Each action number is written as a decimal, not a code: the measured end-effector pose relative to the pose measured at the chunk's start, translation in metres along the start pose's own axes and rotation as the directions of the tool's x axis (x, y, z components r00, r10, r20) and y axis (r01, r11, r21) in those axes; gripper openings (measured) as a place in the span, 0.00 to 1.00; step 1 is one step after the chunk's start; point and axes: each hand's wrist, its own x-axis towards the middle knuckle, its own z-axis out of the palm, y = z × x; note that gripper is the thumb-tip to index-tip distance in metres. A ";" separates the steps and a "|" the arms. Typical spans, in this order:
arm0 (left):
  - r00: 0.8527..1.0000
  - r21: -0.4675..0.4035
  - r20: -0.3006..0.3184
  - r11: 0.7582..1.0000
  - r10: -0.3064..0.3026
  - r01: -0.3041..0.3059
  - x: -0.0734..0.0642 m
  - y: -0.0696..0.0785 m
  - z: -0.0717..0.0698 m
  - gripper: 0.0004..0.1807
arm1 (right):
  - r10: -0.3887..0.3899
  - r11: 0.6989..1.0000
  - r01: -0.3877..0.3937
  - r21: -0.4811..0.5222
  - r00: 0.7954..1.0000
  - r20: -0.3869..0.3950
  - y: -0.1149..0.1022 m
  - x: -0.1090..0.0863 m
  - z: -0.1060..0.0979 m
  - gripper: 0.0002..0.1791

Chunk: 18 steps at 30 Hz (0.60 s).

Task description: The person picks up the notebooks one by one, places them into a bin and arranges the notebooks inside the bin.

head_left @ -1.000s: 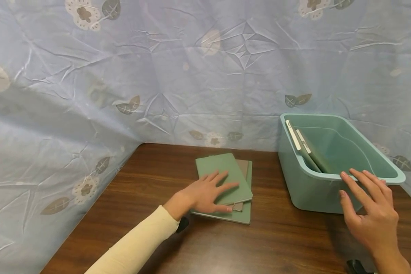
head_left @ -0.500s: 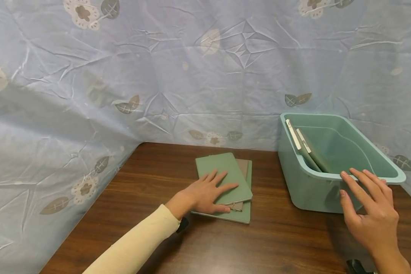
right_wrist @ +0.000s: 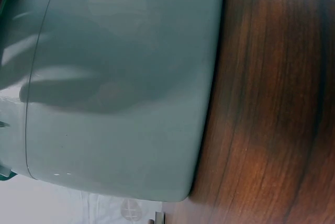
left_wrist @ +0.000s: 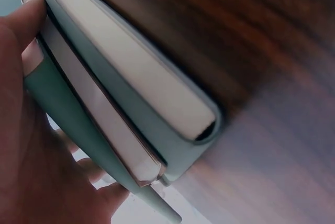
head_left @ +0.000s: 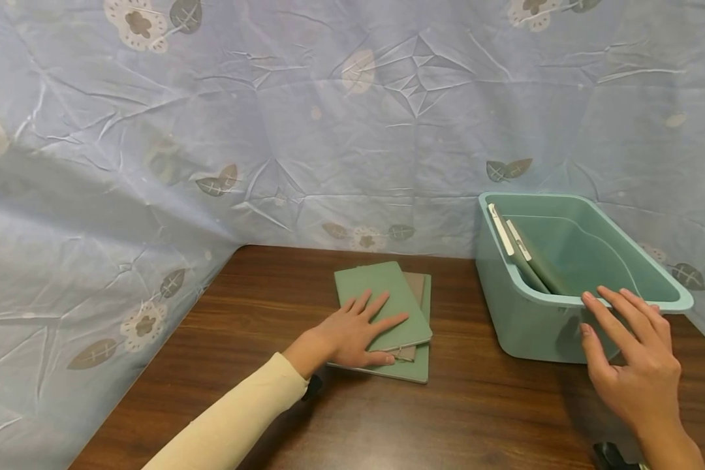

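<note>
My left hand (head_left: pixel 352 336) rests palm down with spread fingers on a green notebook (head_left: pixel 376 277), the top of a stack. Beneath it lie a thinner tan-brown notebook (head_left: pixel 416 286) and a larger green notebook (head_left: pixel 414 372), turned at slightly different angles. In the left wrist view, the thumb (left_wrist: pixel 32 17) lies along the stack's edge, and the bottom notebook's thick page block (left_wrist: pixel 136 56) faces the camera. My right hand (head_left: pixel 637 365) has its fingertips at the near rim of a blue-green plastic bin (head_left: pixel 534 336), fingers loosely extended. The right wrist view is mostly filled by the bin's wall (right_wrist: pixel 120 130).
Inside the bin, two books lean against its left wall, a white-edged one (head_left: pixel 501 230) and another (head_left: pixel 518 240). Wood-grain table (head_left: pixel 476 411) extends around the stack and bin. A patterned grey-blue cloth (head_left: pixel 329 143) hangs behind and at the left.
</note>
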 end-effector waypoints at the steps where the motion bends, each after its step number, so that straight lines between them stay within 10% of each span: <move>1: 1.000 0.002 0.002 1.000 -0.001 0.001 0.000 0.000 0.000 0.42 | 0.002 1.000 -0.002 -0.004 1.000 0.007 0.000 0.000 0.000 0.23; 18: 0.999 0.186 -0.004 0.982 0.033 -0.031 0.003 0.005 -0.008 0.42 | -0.038 0.999 0.039 0.017 0.999 -0.035 -0.002 0.001 0.001 0.22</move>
